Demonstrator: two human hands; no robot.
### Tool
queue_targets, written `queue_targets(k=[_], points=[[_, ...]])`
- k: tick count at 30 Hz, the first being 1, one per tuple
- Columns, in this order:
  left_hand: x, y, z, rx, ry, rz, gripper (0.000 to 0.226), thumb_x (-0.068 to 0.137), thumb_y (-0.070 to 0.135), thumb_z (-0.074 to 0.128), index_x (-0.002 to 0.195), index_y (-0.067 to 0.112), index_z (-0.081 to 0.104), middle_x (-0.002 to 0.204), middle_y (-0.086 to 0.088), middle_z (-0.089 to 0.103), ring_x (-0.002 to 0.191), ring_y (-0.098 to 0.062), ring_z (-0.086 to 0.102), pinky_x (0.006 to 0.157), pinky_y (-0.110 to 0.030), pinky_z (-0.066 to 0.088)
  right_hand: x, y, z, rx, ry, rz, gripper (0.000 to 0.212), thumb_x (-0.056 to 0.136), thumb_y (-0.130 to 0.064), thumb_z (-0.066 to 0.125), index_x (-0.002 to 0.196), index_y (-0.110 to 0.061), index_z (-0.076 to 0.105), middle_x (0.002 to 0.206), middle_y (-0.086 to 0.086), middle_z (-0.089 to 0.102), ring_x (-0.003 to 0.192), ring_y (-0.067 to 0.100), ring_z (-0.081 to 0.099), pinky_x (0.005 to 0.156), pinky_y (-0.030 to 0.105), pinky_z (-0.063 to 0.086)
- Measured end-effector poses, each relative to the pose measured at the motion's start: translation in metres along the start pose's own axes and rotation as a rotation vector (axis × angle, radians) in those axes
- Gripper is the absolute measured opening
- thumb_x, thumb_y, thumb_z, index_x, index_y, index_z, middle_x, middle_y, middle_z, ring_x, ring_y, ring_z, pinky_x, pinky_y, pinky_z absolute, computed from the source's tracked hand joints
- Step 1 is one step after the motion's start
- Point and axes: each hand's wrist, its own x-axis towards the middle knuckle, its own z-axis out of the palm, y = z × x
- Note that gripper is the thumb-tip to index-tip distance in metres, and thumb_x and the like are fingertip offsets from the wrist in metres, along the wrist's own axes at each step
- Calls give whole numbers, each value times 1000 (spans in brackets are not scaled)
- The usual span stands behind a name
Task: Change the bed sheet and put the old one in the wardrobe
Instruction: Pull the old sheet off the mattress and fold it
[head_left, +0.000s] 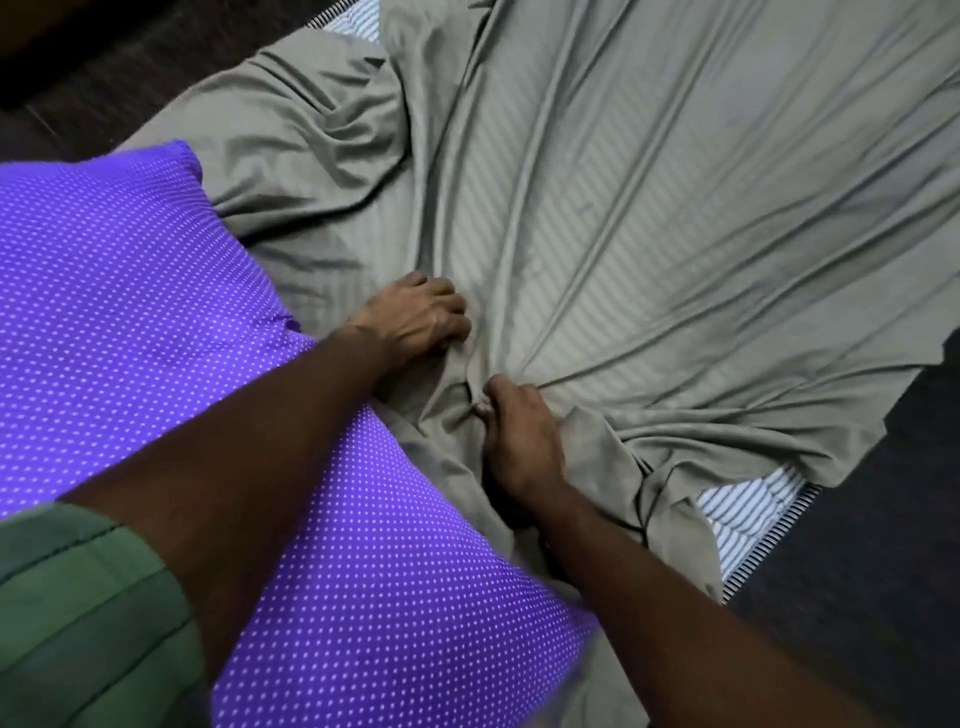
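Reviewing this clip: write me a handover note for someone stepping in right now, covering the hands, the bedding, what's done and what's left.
Left hand: fingers curled into a bunch of the grey-green sheet.
Right hand: grips gathered folds of the same sheet beside the left.
Sheet lies rumpled across the bed, pulled off the near right corner, where the striped mattress shows.
Purple dotted pillow lies on the bed at the left.
Done: sheet partly loosened.
Left: finish pulling it off, lay the fresh sheet, put the old one in the wardrobe; neither of those is in view.
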Motion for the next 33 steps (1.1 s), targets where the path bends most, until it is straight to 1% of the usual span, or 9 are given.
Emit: queue_targets(k=[5, 7, 10, 12, 14, 22, 28, 30, 33], points=[[-15, -7, -3, -97, -773, -181, 40, 91, 33, 71, 129, 22, 65, 131, -6, 68, 118, -27, 66, 97, -33, 52, -10, 9, -10, 118, -650, 162, 29, 106, -31, 48, 81, -19, 57, 97, 14, 69, 99, 30, 66, 84, 37, 47], [-22, -10, 2, -78, -924, -213, 44, 85, 36, 75, 124, 17, 70, 130, -7, 70, 115, -27, 68, 99, -37, 54, -13, 9, -14, 147, -560, 204, 32, 102, -34, 56, 74, -19, 55, 85, 7, 64, 90, 26, 63, 75, 36, 46], [-18, -12, 1, -72, -600, -270, 37, 92, 36, 65, 124, 18, 67, 127, -6, 68, 113, -30, 68, 80, -33, 50, -9, 11, -19, -154, -27, 188, 33, 83, -44, 72, 104, -25, 55, 109, 4, 59, 104, 28, 56, 87, 42, 47], [-11, -13, 4, -76, -193, -216, 39, 88, 35, 65, 125, 24, 58, 129, -5, 58, 111, -32, 66, 77, -38, 49, -6, 16, -16, -360, 33, 149, 47, 75, -47, 78, 110, -22, 58, 113, 4, 55, 109, 28, 51, 92, 45, 44], [-2, -12, 8, -6, -58, -112, 48, 82, 35, 67, 128, 28, 53, 133, -4, 50, 114, -29, 60, 86, -42, 49, -8, 17, -9, -465, 36, 63, 28, 82, -37, 76, 103, -20, 68, 109, 6, 56, 105, 30, 51, 87, 46, 43], [7, -7, 7, 64, -11, 56, 33, 93, 41, 39, 100, 25, 66, 110, 0, 66, 109, -25, 61, 86, -39, 42, -20, 8, -6, -45, 194, 167, 7, 97, -15, 59, 98, -15, 52, 90, 13, 65, 87, 38, 62, 72, 43, 41], [4, -1, -5, -103, -579, -214, 36, 100, 45, 56, 130, 27, 65, 134, -8, 66, 123, -29, 63, 101, -38, 46, -16, 9, -16, 112, -456, 187, 15, 104, -28, 49, 107, -15, 56, 109, 17, 70, 105, 38, 64, 81, 38, 44], [3, -1, 1, -135, -546, -254, 39, 95, 50, 64, 126, 26, 67, 131, -7, 68, 119, -30, 65, 96, -38, 49, -12, 8, -15, 180, -338, 199, 17, 101, -32, 56, 99, -16, 59, 104, 13, 69, 102, 35, 63, 80, 38, 45], [2, -3, 13, -129, -250, -204, 60, 78, 42, 82, 127, 28, 51, 126, -3, 60, 109, -29, 66, 79, -38, 52, -5, 15, -15, -164, -2, 207, 40, 81, -39, 75, 109, -21, 53, 113, 7, 57, 106, 29, 54, 88, 43, 46]])
